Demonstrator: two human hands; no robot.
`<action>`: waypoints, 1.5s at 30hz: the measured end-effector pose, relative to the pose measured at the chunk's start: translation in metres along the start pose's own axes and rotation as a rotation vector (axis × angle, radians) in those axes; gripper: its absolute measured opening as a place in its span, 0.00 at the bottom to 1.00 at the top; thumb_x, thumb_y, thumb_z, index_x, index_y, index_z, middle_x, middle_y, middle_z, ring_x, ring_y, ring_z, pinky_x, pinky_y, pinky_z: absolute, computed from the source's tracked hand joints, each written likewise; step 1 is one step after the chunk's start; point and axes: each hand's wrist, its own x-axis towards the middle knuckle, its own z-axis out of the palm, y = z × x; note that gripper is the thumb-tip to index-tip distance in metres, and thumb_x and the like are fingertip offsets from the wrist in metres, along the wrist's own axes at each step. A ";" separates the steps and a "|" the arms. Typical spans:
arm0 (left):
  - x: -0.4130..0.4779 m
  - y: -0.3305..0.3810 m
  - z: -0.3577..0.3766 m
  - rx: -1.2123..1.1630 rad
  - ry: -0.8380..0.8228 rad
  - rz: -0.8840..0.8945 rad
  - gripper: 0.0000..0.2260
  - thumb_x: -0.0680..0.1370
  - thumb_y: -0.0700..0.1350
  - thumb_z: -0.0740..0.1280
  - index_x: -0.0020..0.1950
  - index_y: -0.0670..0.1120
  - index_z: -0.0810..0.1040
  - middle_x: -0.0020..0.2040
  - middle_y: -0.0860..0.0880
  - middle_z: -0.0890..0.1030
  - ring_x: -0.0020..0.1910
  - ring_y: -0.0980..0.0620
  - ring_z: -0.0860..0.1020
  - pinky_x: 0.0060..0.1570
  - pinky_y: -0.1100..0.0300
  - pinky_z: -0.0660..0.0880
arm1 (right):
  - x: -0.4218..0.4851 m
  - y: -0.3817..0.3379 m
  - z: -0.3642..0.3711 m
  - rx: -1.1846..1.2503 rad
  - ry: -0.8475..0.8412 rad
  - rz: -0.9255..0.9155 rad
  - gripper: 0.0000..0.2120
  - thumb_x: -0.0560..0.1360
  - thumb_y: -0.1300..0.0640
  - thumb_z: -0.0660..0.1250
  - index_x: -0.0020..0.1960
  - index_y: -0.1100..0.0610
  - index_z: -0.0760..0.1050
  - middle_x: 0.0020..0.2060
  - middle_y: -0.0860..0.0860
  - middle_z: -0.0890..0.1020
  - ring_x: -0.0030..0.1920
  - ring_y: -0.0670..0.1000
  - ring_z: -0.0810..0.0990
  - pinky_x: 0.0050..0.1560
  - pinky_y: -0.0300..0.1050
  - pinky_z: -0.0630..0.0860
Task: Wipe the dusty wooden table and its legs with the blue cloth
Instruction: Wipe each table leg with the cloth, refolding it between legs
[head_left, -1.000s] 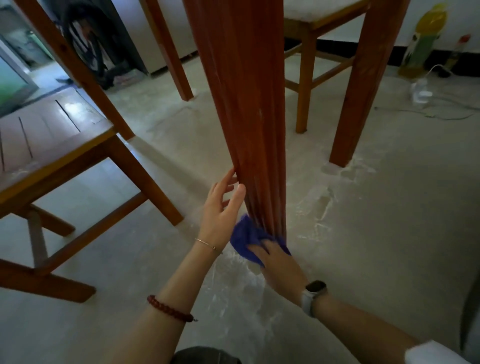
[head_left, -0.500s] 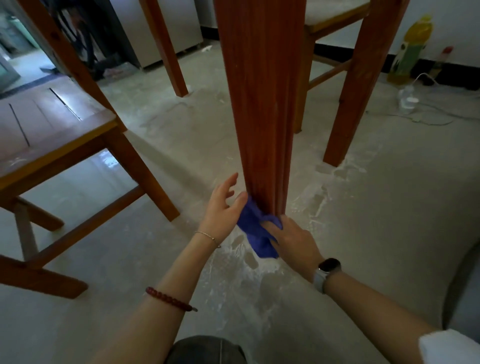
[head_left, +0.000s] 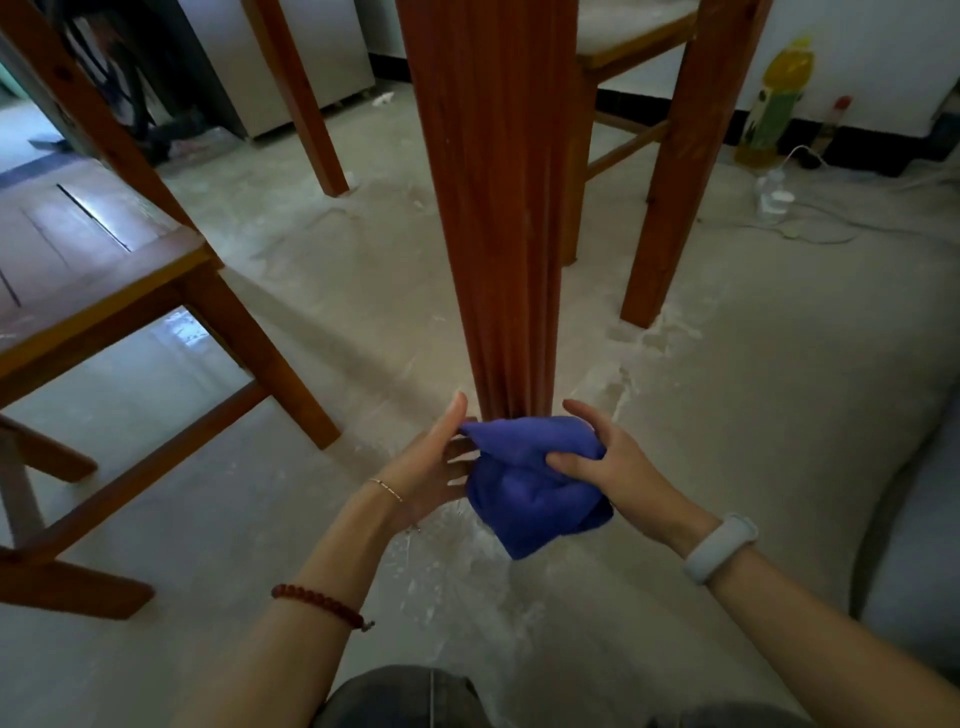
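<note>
A thick reddish wooden table leg (head_left: 493, 208) rises in front of me, its foot hidden behind the blue cloth (head_left: 530, 488). My right hand (head_left: 608, 462) grips the bunched cloth from the right, just in front of the leg's base. My left hand (head_left: 431, 467) is spread flat with its fingertips touching the cloth's left edge. Two more table legs (head_left: 680, 171) stand farther back.
A wooden chair (head_left: 130, 291) stands close on the left, a second chair (head_left: 618, 57) behind the leg. White dust streaks the concrete floor (head_left: 639, 364). A yellow bottle (head_left: 774, 104), a small clear bottle (head_left: 774, 192) and a white cable lie by the far wall.
My right hand lifted the cloth off the leg's lower face and pulled it back toward me. My left hand left the leg and now touches the cloth.
</note>
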 end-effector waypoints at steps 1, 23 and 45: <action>0.001 -0.002 0.003 0.026 -0.038 0.016 0.26 0.76 0.58 0.55 0.69 0.45 0.65 0.63 0.46 0.73 0.63 0.46 0.72 0.61 0.51 0.71 | -0.001 0.001 -0.001 0.025 0.014 0.030 0.25 0.74 0.60 0.68 0.67 0.53 0.64 0.58 0.47 0.73 0.60 0.48 0.73 0.57 0.41 0.70; -0.221 0.141 0.136 0.534 0.179 -0.183 0.22 0.74 0.36 0.67 0.67 0.42 0.68 0.61 0.41 0.70 0.54 0.48 0.71 0.49 0.62 0.72 | -0.186 -0.219 -0.048 0.102 0.570 0.386 0.03 0.76 0.63 0.61 0.46 0.56 0.70 0.41 0.49 0.76 0.43 0.48 0.76 0.36 0.27 0.69; -0.438 0.312 0.147 -0.581 0.137 -0.222 0.19 0.79 0.54 0.55 0.62 0.44 0.71 0.62 0.41 0.76 0.61 0.41 0.74 0.60 0.45 0.71 | -0.259 -0.515 -0.102 0.510 -0.134 0.352 0.23 0.78 0.65 0.58 0.71 0.54 0.61 0.58 0.51 0.78 0.55 0.48 0.80 0.49 0.38 0.78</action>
